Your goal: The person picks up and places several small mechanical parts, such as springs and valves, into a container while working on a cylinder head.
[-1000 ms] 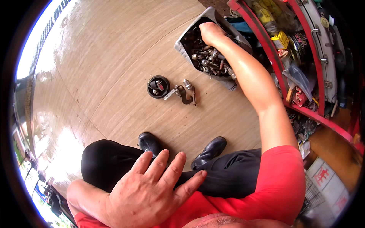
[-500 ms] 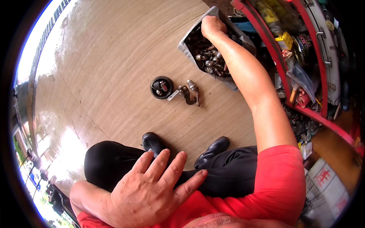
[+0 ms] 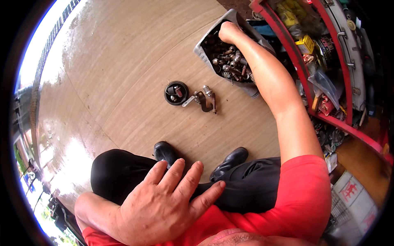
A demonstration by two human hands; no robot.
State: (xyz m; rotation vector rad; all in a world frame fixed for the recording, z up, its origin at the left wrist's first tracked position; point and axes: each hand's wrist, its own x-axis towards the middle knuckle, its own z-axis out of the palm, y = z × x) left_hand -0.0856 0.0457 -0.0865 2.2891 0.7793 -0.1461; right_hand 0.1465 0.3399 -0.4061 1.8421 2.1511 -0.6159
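Observation:
My right hand (image 3: 230,33) reaches down into a grey open-topped container (image 3: 201,51) at the upper right. Its fingers are hidden among the dark interior and the heap of metal bolts and fittings (image 3: 232,64). My left hand (image 3: 164,201) is held palm down in front of my body, fingers spread, with nothing in it. On the floor between the hands lies a round black cup-like part (image 3: 166,98) with small metal pieces inside. Just right of it sit a dark curved bracket (image 3: 204,105), a flat silver strip (image 3: 188,101) and a silver-tipped fitting (image 3: 207,90).
A red metal frame rack (image 3: 296,53) full of packages, bags and tools stands at the right, with a grey case (image 3: 351,61) beside it. My black shoes (image 3: 230,163) rest on the tan floor (image 3: 127,69). A white printed box (image 3: 353,197) lies lower right.
My right hand has sunk slightly deeper into the container, so less of it shows. The left hand stays nearly still.

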